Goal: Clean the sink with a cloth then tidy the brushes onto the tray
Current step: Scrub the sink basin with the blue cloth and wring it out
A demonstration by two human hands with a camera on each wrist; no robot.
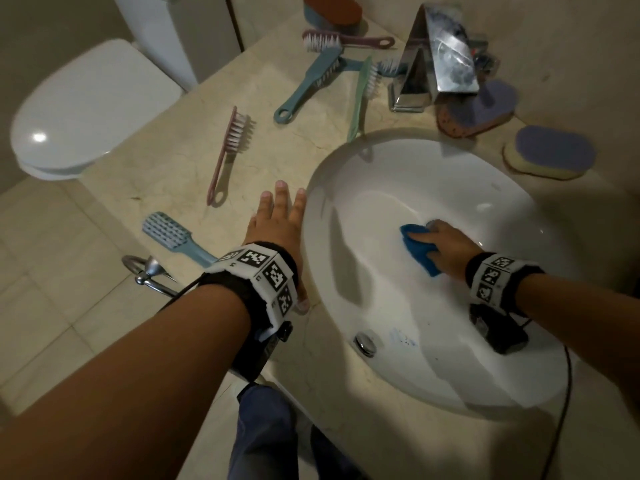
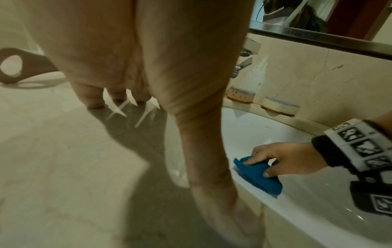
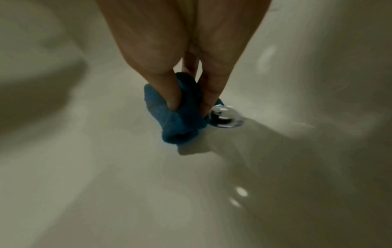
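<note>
My right hand (image 1: 446,247) is down in the white sink (image 1: 381,168) and grips a bunched blue cloth (image 1: 420,251), pressing it against the basin floor. In the right wrist view, fingers and thumb (image 3: 169,94) pinch the cloth (image 3: 180,124) right beside the chrome drain (image 3: 226,117). My left hand (image 1: 280,220) lies flat on the beige counter at the sink's left rim, fingers straight, holding nothing. Brushes lie loose on the counter: a pink one (image 1: 228,147), a light blue one (image 1: 173,237), a teal one (image 1: 311,84), a green one (image 1: 362,95) and a mauve one (image 1: 343,41).
A chrome faucet (image 1: 440,53) stands behind the sink, with two purple-topped sponges (image 1: 550,154) to its right. An orange-backed scrubber (image 1: 332,10) sits at the counter's far end. A white toilet (image 1: 86,109) is to the left. An overflow fitting (image 1: 365,342) sits in the near basin wall.
</note>
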